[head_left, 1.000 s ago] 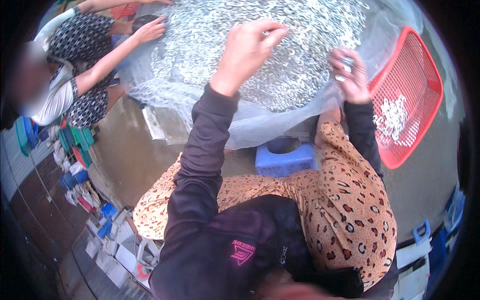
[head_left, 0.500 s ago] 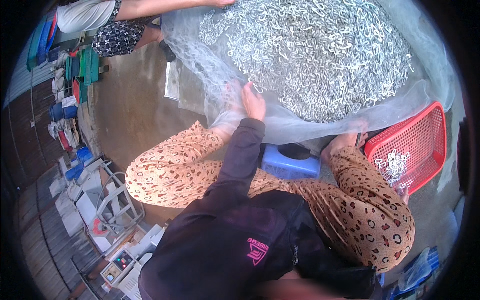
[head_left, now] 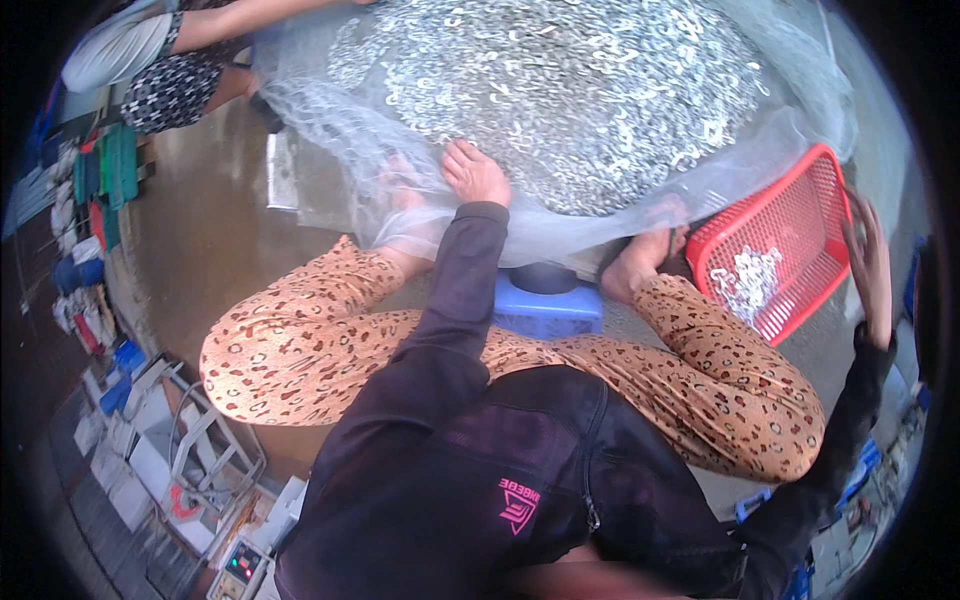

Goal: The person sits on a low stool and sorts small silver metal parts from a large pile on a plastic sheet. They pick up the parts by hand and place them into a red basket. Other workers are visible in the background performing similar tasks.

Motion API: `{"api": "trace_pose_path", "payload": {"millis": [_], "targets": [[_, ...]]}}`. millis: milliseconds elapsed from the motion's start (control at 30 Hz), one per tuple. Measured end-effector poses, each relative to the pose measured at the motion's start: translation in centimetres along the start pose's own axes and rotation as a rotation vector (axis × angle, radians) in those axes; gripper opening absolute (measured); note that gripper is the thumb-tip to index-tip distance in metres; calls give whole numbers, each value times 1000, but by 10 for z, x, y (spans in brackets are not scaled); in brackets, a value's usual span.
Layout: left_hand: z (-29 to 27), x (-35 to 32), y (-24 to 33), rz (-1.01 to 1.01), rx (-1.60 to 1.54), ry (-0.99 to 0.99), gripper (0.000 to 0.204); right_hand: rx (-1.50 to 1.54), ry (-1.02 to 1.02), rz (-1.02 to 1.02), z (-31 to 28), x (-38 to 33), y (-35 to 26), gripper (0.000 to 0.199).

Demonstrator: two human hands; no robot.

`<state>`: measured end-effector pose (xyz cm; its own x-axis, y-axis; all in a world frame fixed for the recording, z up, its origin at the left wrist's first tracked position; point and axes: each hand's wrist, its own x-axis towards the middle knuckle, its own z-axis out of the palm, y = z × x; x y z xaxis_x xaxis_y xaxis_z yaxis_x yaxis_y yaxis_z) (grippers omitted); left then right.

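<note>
A big heap of small silvery fish (head_left: pixel 560 90) lies on a clear mesh net (head_left: pixel 330 130) spread on the floor. My left hand (head_left: pixel 475 175) rests at the near edge of the heap, fingers curled down into the net. A red plastic basket (head_left: pixel 800 215) with a small clump of the same fish (head_left: pixel 748 282) stands to the right. My right hand (head_left: pixel 868 262) is at the basket's right rim, fingers stretched along it. I sit with my knees apart in leopard-print trousers, my feet at the net's edge.
A blue plastic stool (head_left: pixel 545 312) stands between my legs. Another person (head_left: pixel 170 60) crouches at the upper left with an arm reaching to the heap. Coloured stacked goods (head_left: pixel 105 180) and white crates (head_left: pixel 150 450) line the left side on a wet concrete floor.
My left hand has come down from the top of the heap to its near edge. My right hand has moved from above the heap out to the basket's right side.
</note>
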<state>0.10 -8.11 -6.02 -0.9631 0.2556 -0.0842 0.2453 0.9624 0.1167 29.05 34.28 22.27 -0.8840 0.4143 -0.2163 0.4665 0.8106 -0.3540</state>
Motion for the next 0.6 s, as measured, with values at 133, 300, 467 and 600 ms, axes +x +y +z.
{"api": "trace_pose_path", "payload": {"millis": [133,300,467,600], "targets": [[16,-3,12,26,19,25,52,195,-121,-317,49,74,-78,46],[23,0,-3,61,-344,4,80,-66,-113,-81,249,125,-183,74],[21,-27,22,13,-555,-127,68,-87,-34,344,357,87,-248,89],[28,-34,66,-182,-873,-324,66,-26,84,343,367,88,-258,82]]}}
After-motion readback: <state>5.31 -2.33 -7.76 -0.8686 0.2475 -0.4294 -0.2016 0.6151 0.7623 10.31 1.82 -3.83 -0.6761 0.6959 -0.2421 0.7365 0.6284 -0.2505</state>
